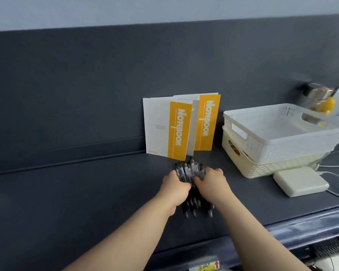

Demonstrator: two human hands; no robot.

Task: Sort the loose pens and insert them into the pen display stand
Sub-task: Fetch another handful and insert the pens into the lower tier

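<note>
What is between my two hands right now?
A bunch of black pens: the left hand and the right hand grip it from either side. The head view shows this.

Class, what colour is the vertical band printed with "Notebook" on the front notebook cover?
Yellow-orange with white lettering, on the front notebook; the head view shows it.

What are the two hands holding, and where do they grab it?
A bunch of dark pens. The left hand and the right hand clasp it around its middle, one from each side; the pen ends stick out beyond them.
</note>
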